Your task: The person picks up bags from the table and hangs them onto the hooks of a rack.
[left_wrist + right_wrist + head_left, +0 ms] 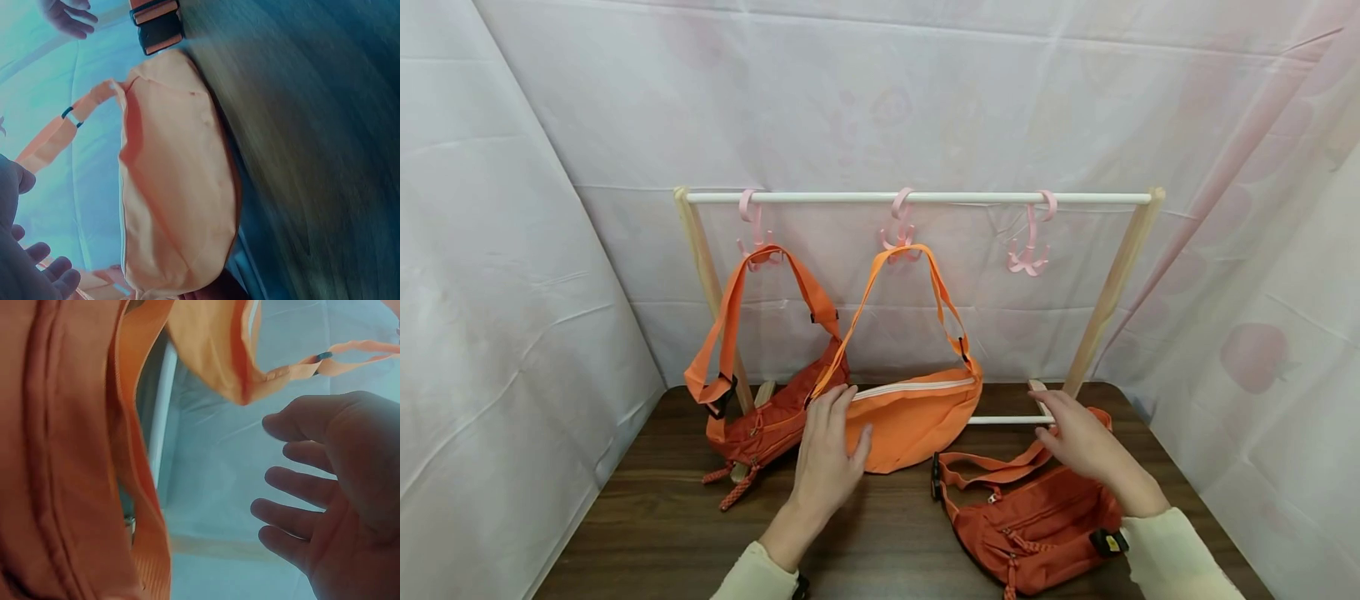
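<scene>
Orange bag [913,427] looks plain, curved, white-zipped.

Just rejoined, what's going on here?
The person's open left hand is near the orange bag, whose strap loops over the middle pink hook. A rust-red bag's strap loops over the left hook. The right hand, also open, is near the second rust-red bag on the table. The right hook bears no bag.

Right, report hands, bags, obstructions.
Left hand, right hand empty. Bright orange crescent fabric bag on middle pink plastic hook. Rightmost rust-red fabric bag on brown wood-grain table. Nothing visibly blocking.
</scene>
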`<state>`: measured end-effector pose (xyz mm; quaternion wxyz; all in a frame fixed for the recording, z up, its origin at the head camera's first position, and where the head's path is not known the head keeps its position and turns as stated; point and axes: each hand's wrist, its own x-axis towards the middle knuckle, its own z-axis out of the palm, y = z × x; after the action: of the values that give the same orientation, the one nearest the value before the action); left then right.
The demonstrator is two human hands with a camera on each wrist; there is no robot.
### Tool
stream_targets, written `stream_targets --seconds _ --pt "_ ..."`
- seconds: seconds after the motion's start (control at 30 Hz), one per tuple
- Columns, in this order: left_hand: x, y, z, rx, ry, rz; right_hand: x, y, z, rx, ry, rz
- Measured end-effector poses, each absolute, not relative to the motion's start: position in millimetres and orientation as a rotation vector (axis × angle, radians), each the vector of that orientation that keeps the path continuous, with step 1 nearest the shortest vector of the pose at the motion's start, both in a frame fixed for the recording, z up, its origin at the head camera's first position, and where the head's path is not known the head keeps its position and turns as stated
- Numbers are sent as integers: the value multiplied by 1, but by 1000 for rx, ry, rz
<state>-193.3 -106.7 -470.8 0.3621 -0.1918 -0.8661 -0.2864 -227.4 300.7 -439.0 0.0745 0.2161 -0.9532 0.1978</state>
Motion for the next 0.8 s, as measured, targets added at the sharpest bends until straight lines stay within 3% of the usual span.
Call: stream_targets --seconds 0.8 --pt "-199 -57 -486 -750 -2392 -721 -242 330 -468 794 -2854 339"
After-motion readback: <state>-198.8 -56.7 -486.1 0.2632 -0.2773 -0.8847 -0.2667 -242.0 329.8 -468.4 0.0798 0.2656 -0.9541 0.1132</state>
